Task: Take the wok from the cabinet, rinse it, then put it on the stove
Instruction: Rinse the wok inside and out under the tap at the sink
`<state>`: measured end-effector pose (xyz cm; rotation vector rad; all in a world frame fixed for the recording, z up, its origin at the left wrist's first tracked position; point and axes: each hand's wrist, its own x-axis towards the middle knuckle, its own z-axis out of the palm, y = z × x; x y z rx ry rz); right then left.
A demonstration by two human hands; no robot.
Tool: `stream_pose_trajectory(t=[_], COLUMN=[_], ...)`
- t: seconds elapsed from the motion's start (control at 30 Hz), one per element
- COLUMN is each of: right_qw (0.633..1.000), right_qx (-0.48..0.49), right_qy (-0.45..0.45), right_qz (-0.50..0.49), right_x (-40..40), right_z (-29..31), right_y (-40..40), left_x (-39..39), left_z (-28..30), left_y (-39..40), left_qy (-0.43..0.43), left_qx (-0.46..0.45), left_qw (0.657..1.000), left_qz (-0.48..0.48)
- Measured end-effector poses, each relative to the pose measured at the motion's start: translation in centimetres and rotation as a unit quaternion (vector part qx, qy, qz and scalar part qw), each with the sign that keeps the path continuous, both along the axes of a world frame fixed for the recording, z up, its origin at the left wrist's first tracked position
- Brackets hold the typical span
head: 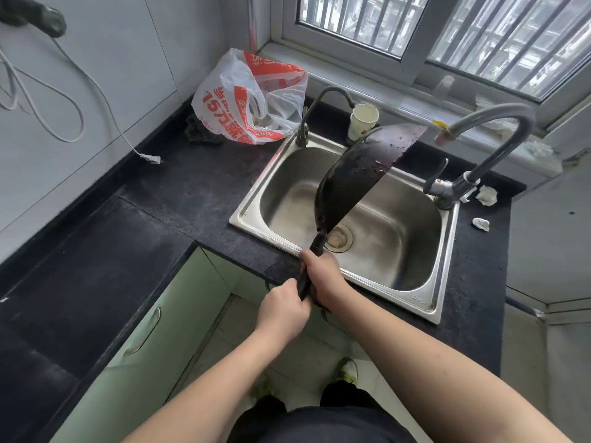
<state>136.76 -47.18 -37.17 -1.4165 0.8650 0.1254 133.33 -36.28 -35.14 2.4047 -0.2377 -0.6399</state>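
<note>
Both hands grip the black handle [307,276] of a dark wok [361,174], which is held tipped on edge over the stainless steel sink [447,251], its rim slanting up toward the large curved faucet [499,135]. Water drops speckle the wok's dark surface. The right hand [323,276] wraps the handle nearer the pan, fingers curled closed around it; the left hand [281,310] clasps the handle's end just behind, fingers likewise closed tight on it. The wok's lower edge hangs above the sink's drain [340,239], not touching the basin as far as can be told. Left of the sink, on the black tabletop [192,187], sits a white and orange plastic bag [249,97]. Behind the sink stand a slim gooseneck tap [319,113] and a paper cup [363,121]. Crumpled tissues [486,195] lie right of the sink.
</note>
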Motion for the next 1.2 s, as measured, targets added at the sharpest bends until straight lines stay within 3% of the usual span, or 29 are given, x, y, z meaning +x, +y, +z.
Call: stream_pose_trajectory(t=[0.33, 0.53, 0.8, 1.2], right_qw=[0.997, 0.999, 0.999, 0.996], right_qx=[-0.071, -0.041, 0.009, 0.032], right_qy=[-0.019, -0.025, -0.045, -0.085], right_qz=[0.014, -0.006, -0.024, -0.018], right_x=[0.6, 0.6, 0.8, 1.4], right_z=[3.6, 5.1, 6.7, 9.5], right_y=[0.4, 0.9, 0.8, 1.8], left_x=[1.8, 2.6, 2.3, 2.6], left_z=[3.6, 6.5, 8.4, 11.0], left_y=[0.5, 0.7, 1.2, 2.1], left_qy=[0.059, 0.168, 0.094, 0.058], left_qx=[-0.066, -0.123, -0.105, -0.115], left_qw=[0.996, 0.978, 0.99, 0.992], left_qz=[-0.003, -0.005, -0.008, -0.011])
